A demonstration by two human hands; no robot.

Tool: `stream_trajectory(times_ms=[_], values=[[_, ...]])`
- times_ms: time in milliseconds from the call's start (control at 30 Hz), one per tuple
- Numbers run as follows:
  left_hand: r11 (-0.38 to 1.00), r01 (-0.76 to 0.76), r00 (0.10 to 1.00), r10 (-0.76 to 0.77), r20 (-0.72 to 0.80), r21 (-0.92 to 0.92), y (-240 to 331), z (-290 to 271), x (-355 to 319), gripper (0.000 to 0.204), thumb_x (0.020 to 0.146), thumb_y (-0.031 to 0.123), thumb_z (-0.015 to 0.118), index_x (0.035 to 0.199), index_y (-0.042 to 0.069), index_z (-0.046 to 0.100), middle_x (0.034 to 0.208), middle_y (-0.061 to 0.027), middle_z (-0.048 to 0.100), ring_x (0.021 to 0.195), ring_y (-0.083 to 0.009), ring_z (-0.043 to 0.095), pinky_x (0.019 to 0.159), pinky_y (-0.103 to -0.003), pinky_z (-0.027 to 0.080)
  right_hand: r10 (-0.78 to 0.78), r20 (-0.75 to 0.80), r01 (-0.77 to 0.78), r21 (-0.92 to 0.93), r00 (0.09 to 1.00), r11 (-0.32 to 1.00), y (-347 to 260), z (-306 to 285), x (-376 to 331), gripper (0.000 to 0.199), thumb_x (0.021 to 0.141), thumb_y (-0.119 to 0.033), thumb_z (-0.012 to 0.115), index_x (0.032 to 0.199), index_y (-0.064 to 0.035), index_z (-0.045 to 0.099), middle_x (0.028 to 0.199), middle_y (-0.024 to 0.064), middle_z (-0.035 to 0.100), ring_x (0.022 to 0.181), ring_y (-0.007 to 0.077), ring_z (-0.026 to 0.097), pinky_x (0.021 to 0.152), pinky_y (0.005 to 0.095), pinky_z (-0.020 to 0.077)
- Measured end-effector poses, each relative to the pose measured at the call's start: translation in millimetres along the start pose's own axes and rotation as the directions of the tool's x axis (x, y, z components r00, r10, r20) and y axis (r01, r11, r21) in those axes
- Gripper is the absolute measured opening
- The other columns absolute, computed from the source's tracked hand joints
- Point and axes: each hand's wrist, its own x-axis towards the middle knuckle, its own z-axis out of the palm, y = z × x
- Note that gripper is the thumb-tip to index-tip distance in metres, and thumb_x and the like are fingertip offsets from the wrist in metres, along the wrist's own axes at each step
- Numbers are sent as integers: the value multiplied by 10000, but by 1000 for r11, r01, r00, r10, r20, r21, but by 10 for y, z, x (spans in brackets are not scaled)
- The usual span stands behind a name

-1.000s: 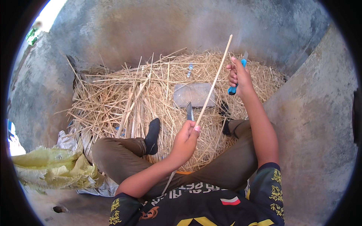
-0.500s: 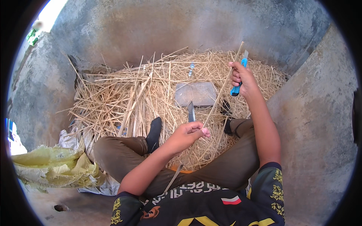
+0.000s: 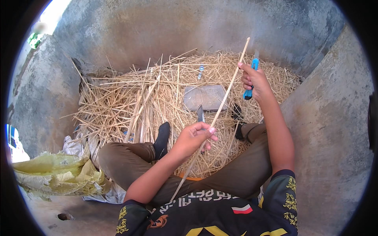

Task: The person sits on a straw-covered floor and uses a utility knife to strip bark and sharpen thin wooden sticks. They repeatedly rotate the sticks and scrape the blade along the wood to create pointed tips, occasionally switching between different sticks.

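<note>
A long, thin, pale wooden strip (image 3: 223, 103), apparently bamboo, slants from the upper right down toward my shirt. My left hand (image 3: 193, 140) pinches it around the middle, thumb on top. Higher up, my right hand (image 3: 256, 81) grips a blue utility knife (image 3: 255, 64) with its blade extended upward. The thumb and index finger of that hand also touch the strip near its upper end. Just beyond my left hand, a dark-bladed knife (image 3: 201, 113) lies on the shavings, partly covered by that hand. A grey flat block (image 3: 205, 97) sits beyond it.
Split strips (image 3: 114, 104) and shavings (image 3: 267, 72) cover the floor before my crossed legs. A torn yellowish sack (image 3: 59, 175) lies at left. Concrete walls (image 3: 189, 31) rise around. A small blue-and-white object (image 3: 201, 70) rests past the block.
The strip has turned so a broader face shows, and its upper end has shifted slightly up and left. My left fingers have changed position around it. The right hand has barely moved.
</note>
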Motion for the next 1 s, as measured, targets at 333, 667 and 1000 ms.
stream_trajectory(times_ms=[333, 667, 1000], values=[[979, -96, 995, 89, -49, -177, -65, 10, 38, 285, 1052, 200, 513, 1220, -25, 567, 924, -51, 636, 638, -64, 522, 546, -190, 418, -519, 121, 350, -861, 846, 370, 104, 70, -66, 241, 887, -290, 651, 737, -101, 647, 573, 47, 563, 466, 197, 534, 480, 362, 418], [898, -199, 965, 111, -236, -392, 20, -57, -30, 192, 1020, 197, 559, 1097, 21, 573, 816, 7, 539, 528, -25, 350, 441, -181, 262, -493, 549, 622, -783, 675, -21, 663, 668, -460, 274, 917, -249, 610, 715, -64, 624, 613, 144, 622, 539, 348, 625, 504, 443, 479], [820, -271, 932, 92, -351, -504, 57, -85, -60, 77, 972, 118, 570, 1019, 95, 515, 815, -47, 566, 517, -37, 341, 432, -190, 247, -518, 604, 643, -755, 606, -129, 847, 855, -725, 401, 960, -235, 591, 595, -67, 579, 512, 139, 592, 422, 319, 608, 399, 414, 465]])
